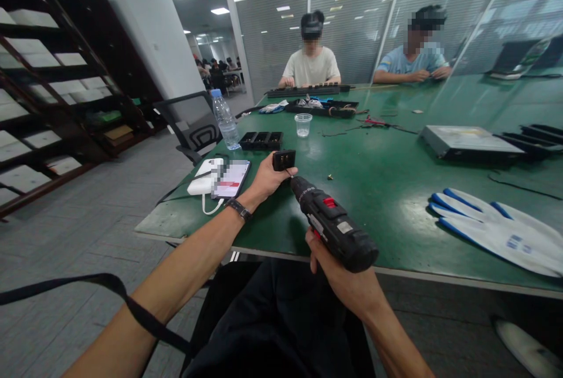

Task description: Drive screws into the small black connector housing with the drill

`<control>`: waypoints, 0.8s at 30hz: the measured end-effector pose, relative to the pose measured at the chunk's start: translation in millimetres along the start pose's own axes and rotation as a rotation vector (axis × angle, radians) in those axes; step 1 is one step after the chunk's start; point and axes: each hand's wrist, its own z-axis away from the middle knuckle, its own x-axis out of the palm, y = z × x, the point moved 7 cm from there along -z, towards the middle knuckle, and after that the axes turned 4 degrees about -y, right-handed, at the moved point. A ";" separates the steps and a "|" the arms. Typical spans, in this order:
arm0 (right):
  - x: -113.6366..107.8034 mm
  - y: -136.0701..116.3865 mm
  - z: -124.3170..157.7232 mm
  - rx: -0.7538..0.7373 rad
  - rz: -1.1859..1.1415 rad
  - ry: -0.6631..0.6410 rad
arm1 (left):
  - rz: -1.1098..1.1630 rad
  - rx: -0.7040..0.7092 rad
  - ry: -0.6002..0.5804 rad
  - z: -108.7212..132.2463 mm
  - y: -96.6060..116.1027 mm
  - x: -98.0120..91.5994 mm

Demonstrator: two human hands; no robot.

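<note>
My left hand (266,181) grips a small black box-shaped part (284,159), holding it upright on the green table (387,190). My right hand (341,275) is wrapped round the handle of a black cordless drill (332,222) with a red switch. The drill's tip points at the lower edge of the black part and touches it or nearly so. A tiny brass screw (329,177) lies on the table just right of the part. A watch is on my left wrist.
Near my left hand lie a phone (231,179) and a white power bank (203,176). Beyond are a black tray of parts (261,140), a water bottle (225,119), a plastic cup (303,125). White-and-blue gloves (492,228) lie right. Two people sit at the far end.
</note>
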 end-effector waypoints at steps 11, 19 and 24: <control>-0.1 2.2 0.0 0.006 -0.057 -0.002 | -0.002 -0.005 0.004 -0.7 -0.5 -0.2; -1.1 4.1 -1.2 0.011 -0.042 0.025 | 0.018 0.002 -0.002 -0.9 -1.8 0.1; -2.9 0.1 -1.9 -0.028 -0.007 0.029 | 0.031 -0.034 0.009 -0.4 -2.6 0.5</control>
